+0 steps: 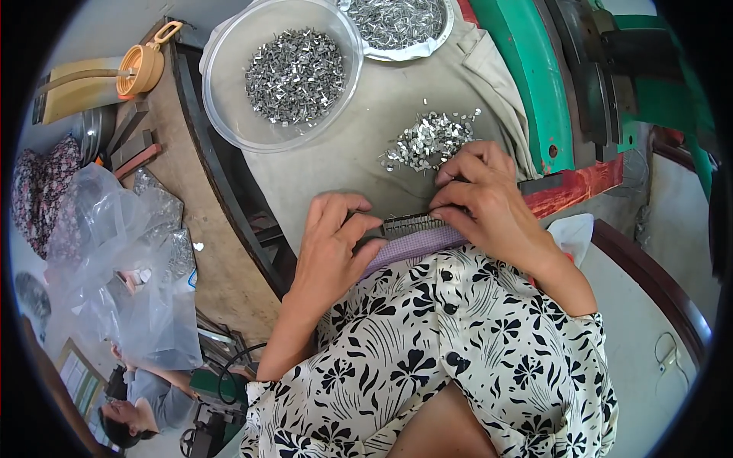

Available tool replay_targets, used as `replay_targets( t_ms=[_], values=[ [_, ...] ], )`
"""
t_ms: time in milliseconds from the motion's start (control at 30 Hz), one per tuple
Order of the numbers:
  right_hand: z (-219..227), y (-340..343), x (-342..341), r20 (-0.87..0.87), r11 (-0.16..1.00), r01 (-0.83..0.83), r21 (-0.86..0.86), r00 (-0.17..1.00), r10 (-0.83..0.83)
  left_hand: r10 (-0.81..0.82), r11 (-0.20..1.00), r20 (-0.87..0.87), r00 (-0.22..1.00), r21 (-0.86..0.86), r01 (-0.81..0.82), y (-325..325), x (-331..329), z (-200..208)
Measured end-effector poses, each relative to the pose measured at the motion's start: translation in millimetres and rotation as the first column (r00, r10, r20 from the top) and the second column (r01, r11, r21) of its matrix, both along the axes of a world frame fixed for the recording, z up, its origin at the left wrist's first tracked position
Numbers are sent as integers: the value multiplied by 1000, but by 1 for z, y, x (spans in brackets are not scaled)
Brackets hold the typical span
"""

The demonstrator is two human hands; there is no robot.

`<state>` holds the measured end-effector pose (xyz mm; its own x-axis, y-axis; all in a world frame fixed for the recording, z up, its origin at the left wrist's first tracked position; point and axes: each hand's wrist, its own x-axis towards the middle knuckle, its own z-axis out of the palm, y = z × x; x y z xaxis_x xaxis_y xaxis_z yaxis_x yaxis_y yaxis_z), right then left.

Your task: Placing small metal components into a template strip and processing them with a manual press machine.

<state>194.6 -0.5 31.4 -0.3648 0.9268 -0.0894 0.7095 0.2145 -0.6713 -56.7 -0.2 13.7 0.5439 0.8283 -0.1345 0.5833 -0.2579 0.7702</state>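
Note:
A narrow comb-like metal rack (413,224) lies in front of me along a purple checked cloth (412,248). My left hand (330,243) curls round the rack's left end, thumb and fingers closed on it. Over the right end, the thumb and forefinger of my right hand (485,200) are pinched together; what is between them is too small to make out. Just beyond my right fingers lies a loose pile of small shiny metal pieces (430,142), spread on a grey-beige cloth (336,169).
Farther off stand a clear plastic bowl (221,99) of small metal parts and a second container (408,53) of shiny pieces. A green machine (527,84) borders the right side. Plastic bags (122,267) and an orange cup (142,70) are at left. Another person (153,397) is at lower left.

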Motion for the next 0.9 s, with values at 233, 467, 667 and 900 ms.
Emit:
replay_targets(
  t_ms=[233, 467, 667, 900],
  values=[
    [-2, 0, 11, -83, 984, 158, 85, 985, -151, -4, 995, 31, 1000, 99, 1, -8, 5, -8],
    [-17, 9, -5, 64, 953, 80, 291, 993, -103, -21, 999, 88, 996, -32, 24, 0, 6, -3],
    [-20, 13, -7, 114, 927, 61, 369, 987, -110, -44, 999, 48, 998, 14, 43, 8, 9, -1],
    [-9, 9, -3, -219, 999, 29, -19, 975, -33, -64, 997, -49, 997, 50, 66, 15, 17, -2]
  ],
)
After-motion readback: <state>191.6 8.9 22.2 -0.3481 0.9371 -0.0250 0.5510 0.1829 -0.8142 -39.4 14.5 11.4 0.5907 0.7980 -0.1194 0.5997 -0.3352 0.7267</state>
